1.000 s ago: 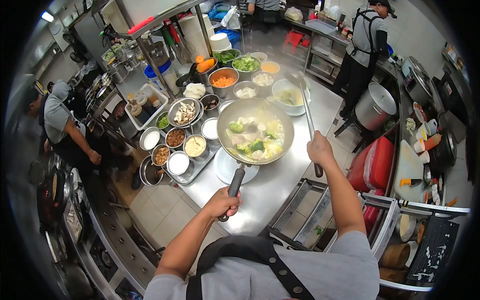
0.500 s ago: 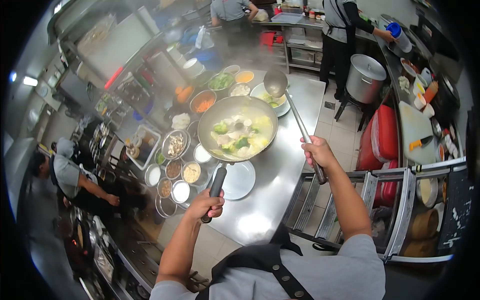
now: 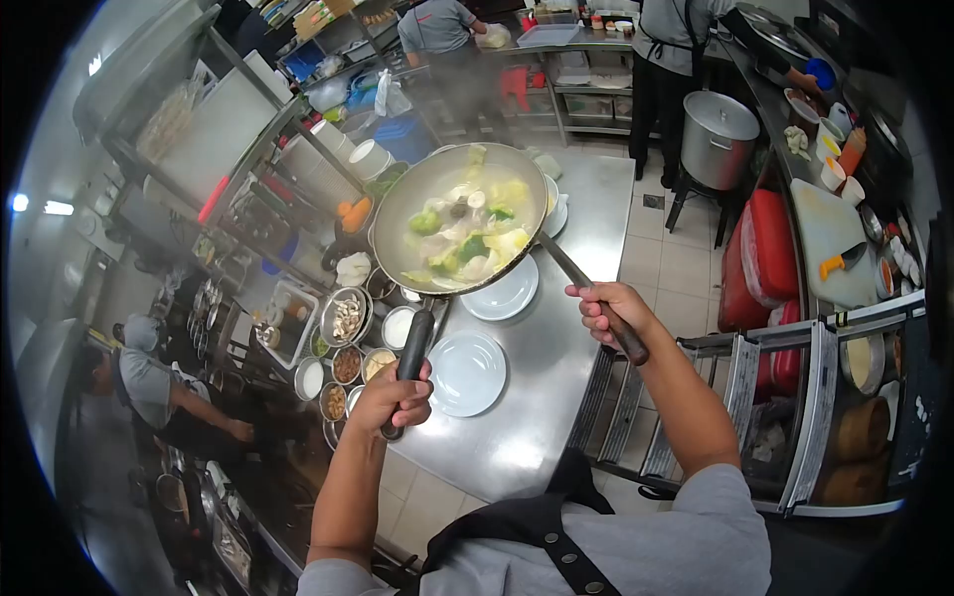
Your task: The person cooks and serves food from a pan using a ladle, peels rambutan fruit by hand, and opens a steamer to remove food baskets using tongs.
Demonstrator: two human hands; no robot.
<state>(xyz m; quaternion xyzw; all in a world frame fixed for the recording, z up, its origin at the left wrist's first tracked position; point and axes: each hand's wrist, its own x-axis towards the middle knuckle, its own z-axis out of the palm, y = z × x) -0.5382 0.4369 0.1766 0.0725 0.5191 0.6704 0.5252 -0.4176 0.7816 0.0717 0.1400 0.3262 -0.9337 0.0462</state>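
Observation:
My left hand (image 3: pixel 393 397) is wrapped round the black handle of a frying pan (image 3: pixel 386 238), which is held up above the steel table. Vegetable pieces (image 3: pixel 462 233), pale and green, some like broccoli, lie in cloudy, steaming liquid in the pan. In my right hand (image 3: pixel 608 313) is the dark handle of a ladle (image 3: pixel 566 266). Its shaft runs up to the pan's right rim, and its bowl is hidden behind the pan. White plates show on the table: one plate (image 3: pixel 465 374) below the pan, another plate (image 3: pixel 504 290) partly under it.
Bowls of ingredients, such as mushrooms (image 3: pixel 348 316), crowd the steel table's (image 3: pixel 527 417) left side. A stepladder (image 3: pixel 686 407) stands at right, near a red cooler (image 3: pixel 760 258) and a lidded pot (image 3: pixel 717 139). Several people work around the kitchen.
The pan has risen closer and shifted slightly left. The ladle's bowl, in sight before beyond the pan's right side, is now hidden behind it. A second plate has come into view.

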